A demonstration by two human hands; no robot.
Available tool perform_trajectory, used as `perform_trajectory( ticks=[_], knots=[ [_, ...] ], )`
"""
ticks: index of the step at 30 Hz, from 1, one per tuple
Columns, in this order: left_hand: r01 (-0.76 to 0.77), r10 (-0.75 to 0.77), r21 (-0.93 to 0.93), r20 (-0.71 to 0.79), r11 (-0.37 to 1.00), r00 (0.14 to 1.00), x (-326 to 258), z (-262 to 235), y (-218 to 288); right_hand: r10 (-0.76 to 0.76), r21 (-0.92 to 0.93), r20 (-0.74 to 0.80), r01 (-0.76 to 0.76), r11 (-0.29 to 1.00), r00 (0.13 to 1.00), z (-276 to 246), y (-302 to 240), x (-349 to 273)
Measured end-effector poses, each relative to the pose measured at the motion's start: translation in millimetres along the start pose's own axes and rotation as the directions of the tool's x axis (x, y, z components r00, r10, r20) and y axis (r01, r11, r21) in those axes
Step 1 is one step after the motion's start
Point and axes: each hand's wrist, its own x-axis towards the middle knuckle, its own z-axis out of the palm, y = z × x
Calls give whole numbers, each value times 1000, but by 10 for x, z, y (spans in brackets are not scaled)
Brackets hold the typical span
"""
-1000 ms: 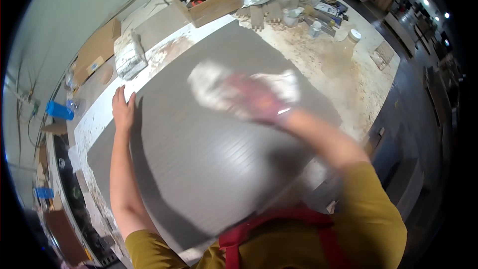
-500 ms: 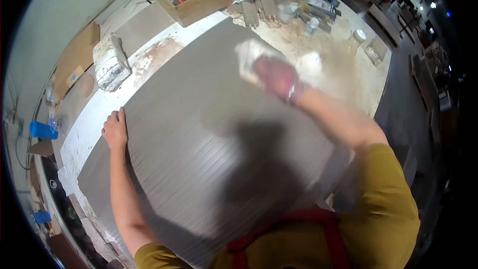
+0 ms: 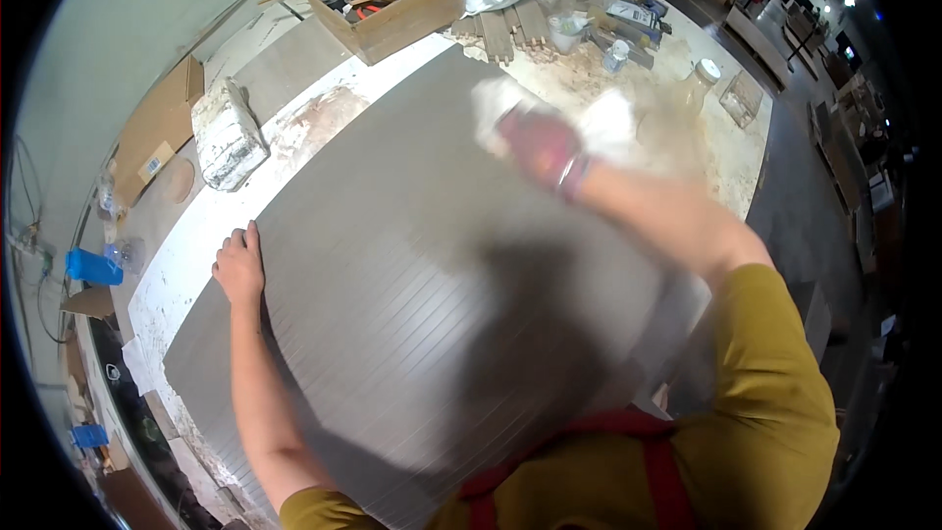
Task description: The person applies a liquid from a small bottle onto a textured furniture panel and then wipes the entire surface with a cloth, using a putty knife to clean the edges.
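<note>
A wide grey-brown panel with fine parallel grooves [image 3: 392, 236] lies flat in front of me. My left hand [image 3: 240, 263], bare, rests on the panel's left edge with its fingers stretched out. Toward the far right part of the panel, my right hand [image 3: 543, 147] wears a dark red glove and is closed on a white cloth [image 3: 498, 103], pressed against the surface. Motion blurs the cloth and my right forearm. Another white, cloth-like piece [image 3: 610, 118] shows just beyond my right wrist, also blurred. My shadow falls over the panel's near half.
Beneath the panel is a stained white worktable [image 3: 324, 118]. At its far side stand a cardboard box of tools [image 3: 397, 25], wood strips [image 3: 510, 31] and a jar [image 3: 703, 79]. A white-wrapped block [image 3: 228, 137] and a blue container [image 3: 93, 267] sit to the left.
The view has shifted slightly, so everything appears a little lower and to the right. My right hand keeps the cloth at the panel's far right part; my left hand stays on the edge.
</note>
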Motion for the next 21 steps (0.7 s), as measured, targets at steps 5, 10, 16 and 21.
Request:
perform_trajectory(
  ticks=[5,10,16,21],
  knots=[
    [-3,3,-21,-5,1000,1000,-16,50,-109,-222,237,-159,256,937,962,-55,-317,160],
    [-2,1,7,24,1000,1000,14,-45,52,289,-9,37,-289,957,957,193,287,591],
    [-16,15,-40,-21,999,1000,3,61,-116,-101,267,-74,118,956,992,257,-120,512],
    [-24,23,-6,-27,1000,999,14,28,8,153,-18,161,-152,988,975,101,456,681]
  ],
)
